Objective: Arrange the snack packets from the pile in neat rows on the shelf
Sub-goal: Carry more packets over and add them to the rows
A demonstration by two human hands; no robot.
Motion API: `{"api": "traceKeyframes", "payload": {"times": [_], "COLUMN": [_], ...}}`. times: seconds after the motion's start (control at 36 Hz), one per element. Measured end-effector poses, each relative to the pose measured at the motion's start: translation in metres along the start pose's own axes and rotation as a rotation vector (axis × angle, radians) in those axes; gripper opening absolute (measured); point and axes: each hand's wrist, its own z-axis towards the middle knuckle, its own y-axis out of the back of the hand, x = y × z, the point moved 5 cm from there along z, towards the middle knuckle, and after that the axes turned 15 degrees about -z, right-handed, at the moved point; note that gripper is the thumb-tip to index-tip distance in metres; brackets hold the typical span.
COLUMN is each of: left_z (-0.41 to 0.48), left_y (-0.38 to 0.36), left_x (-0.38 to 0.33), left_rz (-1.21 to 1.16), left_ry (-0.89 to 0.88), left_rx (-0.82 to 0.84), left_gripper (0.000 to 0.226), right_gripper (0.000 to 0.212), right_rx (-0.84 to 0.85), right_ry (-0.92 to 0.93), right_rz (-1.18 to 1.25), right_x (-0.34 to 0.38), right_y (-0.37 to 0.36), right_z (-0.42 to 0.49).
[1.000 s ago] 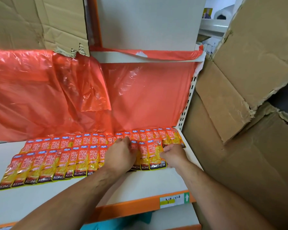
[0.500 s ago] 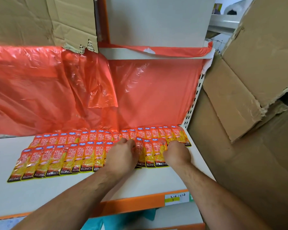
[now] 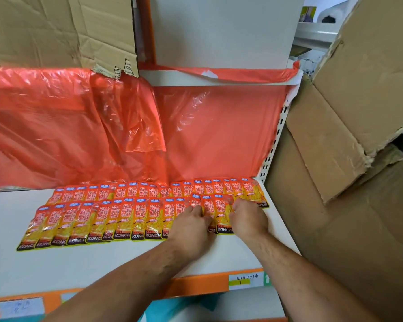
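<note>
The snack packets (image 3: pixel 135 219) lay flat on the white shelf (image 3: pixel 102 266) in two overlapping rows, the back row (image 3: pixel 149 190) against the rear and the front row (image 3: pixel 84 224) just before it, its tops lapping over the lower ends of the back row. Both rows ran to the shelf's right end. The left hand (image 3: pixel 191 226) rested on the front row near its right end, covering several packets. The right hand (image 3: pixel 248 220) lay just beside it, over the last packets. Both hands had bent fingers with the tips hidden against the packets; whether either gripped a packet or merely pressed could not be determined. Brand lettering on the covered packets was cut off. A red plastic sheet (image 3: pixel 219 131) hung behind the rows. Torn cardboard (image 3: pixel 358 89) stood at the right. The label (image 3: pixel 244 280) on the orange edge strip (image 3: pixel 196 285) was illegible.
</note>
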Motion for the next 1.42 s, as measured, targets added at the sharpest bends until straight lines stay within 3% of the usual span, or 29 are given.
{"api": "traceKeyframes", "payload": {"times": [0.17, 0.33, 0.47, 0.64, 0.89, 1.0, 1.19, 1.42], "left_z": [-0.001, -0.016, -0.036, -0.075, -0.159, -0.213, -0.318, -0.426], "left_y": [-0.002, 0.011, 0.027, 0.049, 0.085, 0.106, 0.139, 0.165], "left_x": [-0.003, -0.005, 0.021, 0.072, 0.161, 0.203, 0.296, 0.383], "left_rz": [0.016, 0.043, 0.019, -0.010, -0.008, -0.027, -0.040, -0.086], "left_ry": [0.011, 0.040, 0.152, 0.298, 0.468, 0.491, 0.507, 0.642], "left_rx": [-0.028, -0.164, -0.186, -0.194, -0.283, -0.400, -0.520, -0.552], "left_gripper": [0.043, 0.052, 0.056, 0.068, 0.072, 0.073, 0.055, 0.071], "right_gripper": [0.032, 0.035, 0.054, 0.060, 0.060, 0.061, 0.059, 0.058], "right_rx": [-0.005, -0.147, -0.075, -0.036, -0.013, -0.015, -0.012, 0.012], "right_ry": [0.043, 0.171, 0.299, 0.438, 0.605, 0.658, 0.757, 0.897], "right_rz": [0.028, -0.020, -0.074, -0.034, 0.004, -0.005, -0.030, -0.045], "right_x": [-0.001, 0.010, 0.040, 0.087, 0.191, 0.249, 0.362, 0.489], "right_y": [0.001, 0.009, 0.006, 0.002, 0.003, 0.004, 0.004, -0.011], "right_z": [0.000, -0.009, -0.023, -0.046, -0.099, -0.135, -0.210, -0.279]}}
